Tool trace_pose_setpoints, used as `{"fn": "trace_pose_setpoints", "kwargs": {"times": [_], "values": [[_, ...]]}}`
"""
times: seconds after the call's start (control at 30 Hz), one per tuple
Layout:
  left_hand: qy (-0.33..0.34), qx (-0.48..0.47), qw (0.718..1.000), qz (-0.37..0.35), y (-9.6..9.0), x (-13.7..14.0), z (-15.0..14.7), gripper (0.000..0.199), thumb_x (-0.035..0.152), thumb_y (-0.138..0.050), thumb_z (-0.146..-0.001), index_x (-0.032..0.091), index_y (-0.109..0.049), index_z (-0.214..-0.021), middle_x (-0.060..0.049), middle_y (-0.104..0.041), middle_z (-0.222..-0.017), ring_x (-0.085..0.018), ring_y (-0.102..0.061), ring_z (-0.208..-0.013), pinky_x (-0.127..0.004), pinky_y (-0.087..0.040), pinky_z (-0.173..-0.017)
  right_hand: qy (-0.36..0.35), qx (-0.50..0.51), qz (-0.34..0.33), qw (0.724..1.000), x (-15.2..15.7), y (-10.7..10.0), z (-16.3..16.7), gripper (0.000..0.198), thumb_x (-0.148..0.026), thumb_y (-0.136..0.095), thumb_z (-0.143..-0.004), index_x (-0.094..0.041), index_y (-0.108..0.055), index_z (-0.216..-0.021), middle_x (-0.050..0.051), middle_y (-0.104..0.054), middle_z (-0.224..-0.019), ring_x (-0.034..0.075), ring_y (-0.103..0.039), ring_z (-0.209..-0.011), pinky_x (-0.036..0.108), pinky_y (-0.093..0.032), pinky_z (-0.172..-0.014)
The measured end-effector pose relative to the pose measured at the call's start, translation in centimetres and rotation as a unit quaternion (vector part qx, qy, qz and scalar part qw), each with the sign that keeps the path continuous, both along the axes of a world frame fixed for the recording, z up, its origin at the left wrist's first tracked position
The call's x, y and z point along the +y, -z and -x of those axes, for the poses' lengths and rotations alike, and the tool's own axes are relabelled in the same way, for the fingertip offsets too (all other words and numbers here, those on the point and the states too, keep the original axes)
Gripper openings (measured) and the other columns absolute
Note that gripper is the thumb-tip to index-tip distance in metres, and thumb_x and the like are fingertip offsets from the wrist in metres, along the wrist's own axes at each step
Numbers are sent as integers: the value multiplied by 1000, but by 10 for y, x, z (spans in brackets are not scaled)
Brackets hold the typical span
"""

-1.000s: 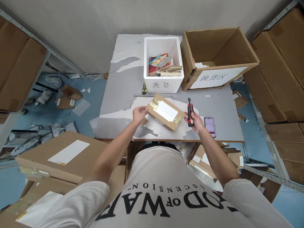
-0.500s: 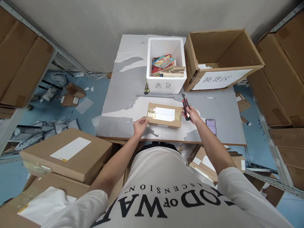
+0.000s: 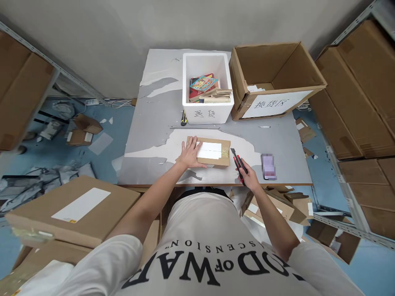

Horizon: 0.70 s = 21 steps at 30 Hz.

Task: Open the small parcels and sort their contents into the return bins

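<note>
A small taped cardboard box (image 3: 225,155) with a white label lies on the table in front of me. My left hand (image 3: 190,155) rests flat on its left end, fingers spread, covering that part. In my right hand (image 3: 248,176) is a red and black box cutter (image 3: 238,163), its tip pointing up and left, close to the box's right end but apart from it. Fingers wrap round the cutter's handle. A phone (image 3: 269,166) with a blurred screen lies to the right of that hand.
Behind the box stand a white foam box (image 3: 210,114) with several books (image 3: 204,84) and an open carton (image 3: 277,86). A yellow-black cutter (image 3: 184,118) lies by the foam box. Large cartons (image 3: 74,205) are stacked left of me; shelves (image 3: 348,185) hold more on the right.
My left hand has gone from the box's lower left edge to flat on its top. My right hand, with the cutter, has moved off the box's right end and lower, toward me.
</note>
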State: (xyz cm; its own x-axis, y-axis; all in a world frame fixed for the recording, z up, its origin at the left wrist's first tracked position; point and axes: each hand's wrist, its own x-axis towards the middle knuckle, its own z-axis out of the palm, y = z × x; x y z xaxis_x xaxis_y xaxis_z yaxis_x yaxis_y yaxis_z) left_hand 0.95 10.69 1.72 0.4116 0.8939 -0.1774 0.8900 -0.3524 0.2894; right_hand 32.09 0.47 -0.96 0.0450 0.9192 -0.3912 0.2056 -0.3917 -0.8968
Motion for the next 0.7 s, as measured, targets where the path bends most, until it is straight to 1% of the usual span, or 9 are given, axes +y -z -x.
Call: {"fn": "trace_pose_setpoints", "kwargs": {"times": [0.1, 0.3, 0.53, 0.7], "values": [[-1, 16, 1000, 2, 4, -1, -2, 127, 79, -66, -50, 16, -22, -151, -18, -4, -159, -42, -3, -145, -60, -2, -113, -5, -2, 3, 1000, -1, -4, 4, 83, -59, -57, -79, -22, -31, -149, 6, -67, -95, 8, -53, -46, 25, -49, -41], [5, 12, 1000, -2, 5, -2, 0, 128, 81, -66, -49, 14, -23, -150, -18, -8, -159, -41, -6, -145, -56, -9, -114, 9, 4, 4, 1000, 4, -14, 6, 84, -59, -57, -79, -23, -30, -149, 6, -67, -96, 7, -52, -46, 24, -47, -40], [-2, 14, 1000, -1, 3, -3, -1, 125, 80, -66, -50, 16, -25, -150, -17, -9, -159, -39, -6, -146, -53, -11, -115, -6, 0, 13, 1000, 4, -17, 8, 83, -58, -57, -79, -23, -30, -149, 5, -68, -94, 8, -52, -48, 24, -48, -41], [-13, 8, 1000, -1, 5, -6, -2, 127, 80, -68, -48, 16, -27, -149, -17, -10, -159, -39, -5, -146, -53, -12, -115, -21, -23, 13, 999, 4, -20, 4, 78, -53, -56, -81, -24, -32, -149, 4, -68, -90, 8, -50, -43, 24, -47, -38]]}}
